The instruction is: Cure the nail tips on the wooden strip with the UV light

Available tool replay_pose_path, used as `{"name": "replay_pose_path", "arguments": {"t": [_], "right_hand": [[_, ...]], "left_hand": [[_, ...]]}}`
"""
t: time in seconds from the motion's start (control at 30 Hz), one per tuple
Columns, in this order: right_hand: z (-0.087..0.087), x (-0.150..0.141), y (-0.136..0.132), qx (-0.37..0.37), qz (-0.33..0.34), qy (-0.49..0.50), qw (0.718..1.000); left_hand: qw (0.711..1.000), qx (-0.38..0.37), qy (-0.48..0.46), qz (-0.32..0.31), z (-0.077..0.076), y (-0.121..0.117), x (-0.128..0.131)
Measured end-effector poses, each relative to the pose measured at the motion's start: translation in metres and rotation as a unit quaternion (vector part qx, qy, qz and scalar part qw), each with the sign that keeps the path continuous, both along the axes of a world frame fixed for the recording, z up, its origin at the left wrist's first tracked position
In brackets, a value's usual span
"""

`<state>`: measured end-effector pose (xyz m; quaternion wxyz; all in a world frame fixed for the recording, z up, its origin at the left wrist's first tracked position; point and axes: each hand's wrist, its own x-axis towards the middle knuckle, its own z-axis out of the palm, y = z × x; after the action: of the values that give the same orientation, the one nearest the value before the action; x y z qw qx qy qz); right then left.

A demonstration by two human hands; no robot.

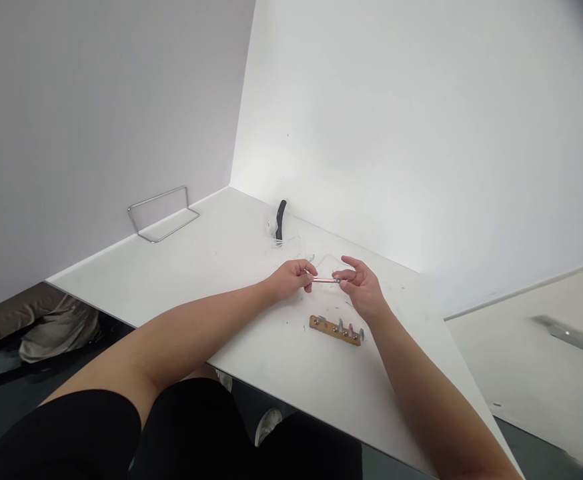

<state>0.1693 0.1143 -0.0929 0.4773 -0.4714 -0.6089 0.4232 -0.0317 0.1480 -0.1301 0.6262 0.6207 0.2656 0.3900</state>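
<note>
Atop white table (196, 267): wire rack (174, 229), seemingly wooden peg strip (335, 331).

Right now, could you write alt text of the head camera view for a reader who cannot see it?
The left hand pinches a thin pinkish rod whose other end reaches the right hand, above a white table. A wooden bar with small pegs lies nearby; a wire frame stands at left.

Along the white bench (196, 267), a bent wire rack (159, 197) by the left wall, a black handle (281, 220) beside a small white object (271, 227) at the back, and a wooden strip (321, 327) with small pegs up front.
</note>
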Motion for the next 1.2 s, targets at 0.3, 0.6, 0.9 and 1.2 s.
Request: {"name": "replay_pose_path", "arguments": {"t": [0.3, 0.6, 0.9, 1.2], "right_hand": [[-0.003, -0.001, 0.005, 0.009, 0.028, -0.04, 0.999], [-0.004, -0.005, 0.006, -0.019, 0.055, 0.049, 0.997], [0.004, 0.004, 0.006, 0.001, 0.023, -0.033, 0.999], [0.043, 0.001, -0.037, 0.002, 0.052, -0.428, 0.902]], "left_hand": [[0.993, -0.073, -0.08, -0.053, 0.0, 0.001, 0.0], [0.984, -0.115, -0.111, -0.074, -0.002, 0.004, -0.002], [0.975, -0.159, -0.144, -0.054, 0.0, 0.009, -0.005], [0.978, -0.158, -0.133, -0.025, 0.003, 0.01, -0.009]]}}
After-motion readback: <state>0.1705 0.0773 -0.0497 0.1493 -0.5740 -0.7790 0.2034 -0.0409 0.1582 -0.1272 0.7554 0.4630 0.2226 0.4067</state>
